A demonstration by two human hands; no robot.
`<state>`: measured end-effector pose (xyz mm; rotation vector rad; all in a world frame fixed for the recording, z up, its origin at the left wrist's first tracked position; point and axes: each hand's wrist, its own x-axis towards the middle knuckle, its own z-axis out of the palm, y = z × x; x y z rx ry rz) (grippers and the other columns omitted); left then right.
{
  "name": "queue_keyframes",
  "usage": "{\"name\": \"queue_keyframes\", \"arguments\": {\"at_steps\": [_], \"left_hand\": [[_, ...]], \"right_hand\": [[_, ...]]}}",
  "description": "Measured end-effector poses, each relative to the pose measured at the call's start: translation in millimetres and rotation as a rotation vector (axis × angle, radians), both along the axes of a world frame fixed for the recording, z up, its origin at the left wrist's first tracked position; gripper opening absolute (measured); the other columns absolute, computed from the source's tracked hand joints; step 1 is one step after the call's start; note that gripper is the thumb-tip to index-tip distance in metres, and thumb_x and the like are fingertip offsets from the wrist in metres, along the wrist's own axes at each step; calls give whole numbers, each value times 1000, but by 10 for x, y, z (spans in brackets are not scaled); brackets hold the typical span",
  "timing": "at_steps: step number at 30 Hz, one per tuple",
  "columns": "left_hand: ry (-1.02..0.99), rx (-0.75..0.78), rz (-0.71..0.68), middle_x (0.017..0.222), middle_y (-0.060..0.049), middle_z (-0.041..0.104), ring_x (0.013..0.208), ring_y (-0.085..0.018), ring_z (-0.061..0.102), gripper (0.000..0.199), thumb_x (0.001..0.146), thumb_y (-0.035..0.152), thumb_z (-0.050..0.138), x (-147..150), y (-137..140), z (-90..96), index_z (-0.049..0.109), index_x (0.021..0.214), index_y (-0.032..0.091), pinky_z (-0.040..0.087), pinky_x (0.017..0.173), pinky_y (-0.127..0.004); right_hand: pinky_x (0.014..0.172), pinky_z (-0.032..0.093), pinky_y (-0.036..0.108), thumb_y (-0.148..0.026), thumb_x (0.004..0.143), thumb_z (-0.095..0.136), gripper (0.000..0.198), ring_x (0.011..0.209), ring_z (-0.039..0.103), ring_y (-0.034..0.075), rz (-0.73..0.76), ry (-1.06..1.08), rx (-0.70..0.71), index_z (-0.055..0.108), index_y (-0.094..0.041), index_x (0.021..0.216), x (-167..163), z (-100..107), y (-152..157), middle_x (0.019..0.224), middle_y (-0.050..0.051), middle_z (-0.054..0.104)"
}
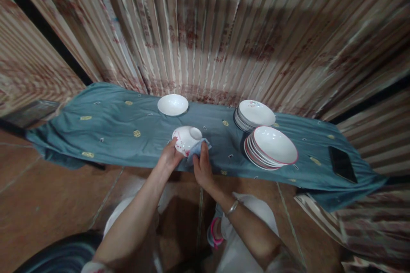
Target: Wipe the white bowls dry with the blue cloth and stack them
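Observation:
A white bowl with red flower marks [183, 137] is tilted on its side above the cloth, its foot ring turned up and to the right. My left hand [171, 153] grips its rim on the near left. In my right hand [202, 166] is a light blue cloth [196, 148], pressed against the bowl's near right side. The fingers of that hand are bent over the cloth, partly hiding it. Beyond the bowl, a white shallow dish [173, 105] stands upright on the table.
A teal patterned tablecloth [115, 136] covers the narrow table. On the right stand a stack of white plates [256, 113] and a nearer stack of red-rimmed bowls [275, 145]. A black phone [342, 164] lies at the right end. Striped curtains [205, 30] hang behind.

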<state>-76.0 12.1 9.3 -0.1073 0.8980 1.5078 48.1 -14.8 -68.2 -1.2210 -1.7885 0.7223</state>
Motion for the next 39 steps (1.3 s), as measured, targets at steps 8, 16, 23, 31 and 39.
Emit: {"name": "queue_keyframes", "arguments": {"at_steps": [8, 16, 23, 31, 39], "left_hand": [[101, 134, 49, 66, -3, 70, 56, -12, 64, 25, 89, 6, 43, 35, -24, 1, 66, 99, 12, 50, 63, -20], [290, 306, -43, 71, -1, 70, 71, -14, 65, 4, 71, 14, 68, 141, -149, 31, 67, 75, 14, 49, 72, -23], [341, 313, -84, 66, -1, 69, 69, -16, 63, 9, 74, 22, 68, 196, -172, 39, 68, 71, 13, 46, 69, -24], [330, 338, -115, 72, -8, 73, 83, -24, 69, 12, 73, 22, 67, 200, -163, 68, 69, 74, 11, 50, 78, -33], [293, 272, -68, 79, -11, 75, 100, -30, 67, 10, 73, 19, 69, 187, -178, 72, 70, 78, 10, 50, 89, -38]], "right_hand": [[115, 27, 48, -16, 94, 34, 52, 145, 15, 25, 195, -413, 372, 31, -12, 145, 9, 154, -136, 152, 14, 31], [116, 12, 51, -22, 96, 36, 38, 137, 35, 22, 167, -466, 490, 51, -20, 131, 53, 560, 52, 138, 9, 53], [117, 9, 48, -29, 95, 35, 45, 141, 26, 22, 121, -306, 291, 45, -21, 138, 143, 818, 231, 146, 7, 43], [115, 24, 38, -34, 94, 35, 45, 135, 38, 20, 114, -16, 177, 48, -18, 134, 225, 863, 492, 142, 8, 48], [107, 37, 37, -45, 90, 41, 45, 121, 54, 20, -27, 339, -177, 58, -21, 124, 315, 607, 784, 129, 5, 61]]}}
